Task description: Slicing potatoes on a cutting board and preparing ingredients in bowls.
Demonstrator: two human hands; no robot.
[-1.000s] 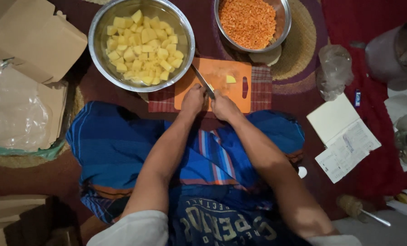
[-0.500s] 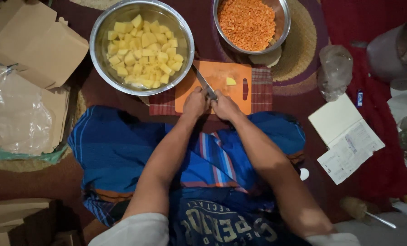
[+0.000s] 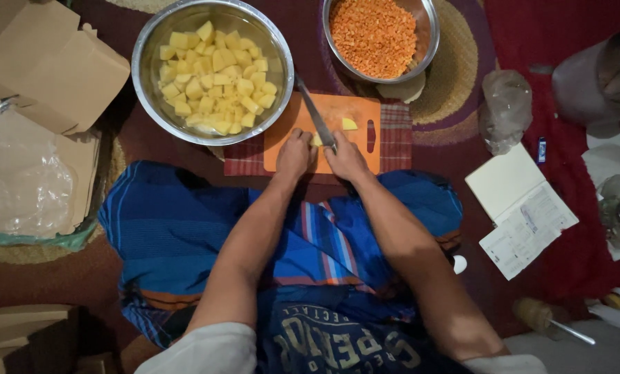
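The potato bowl point(image 3: 213, 73) sits at 11 o'clock of the board point(image 3: 324, 135), the lentil bowl point(image 3: 380, 38) at 1 o'clock. Since a second ago your hands have barely shifted. Your right hand point(image 3: 346, 158) grips the knife point(image 3: 315, 118), blade toward 11 o'clock; your left hand point(image 3: 294, 154) pins a potato piece point(image 3: 317, 140). Another piece point(image 3: 349, 124) lies loose, so cutting continues.

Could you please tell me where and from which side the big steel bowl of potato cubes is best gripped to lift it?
Probably by the rim of the steel bowl, on its outer left side. That edge is bare and open, while the knife in the right hand lies against the right rim, beside the left hand on the orange cutting board.
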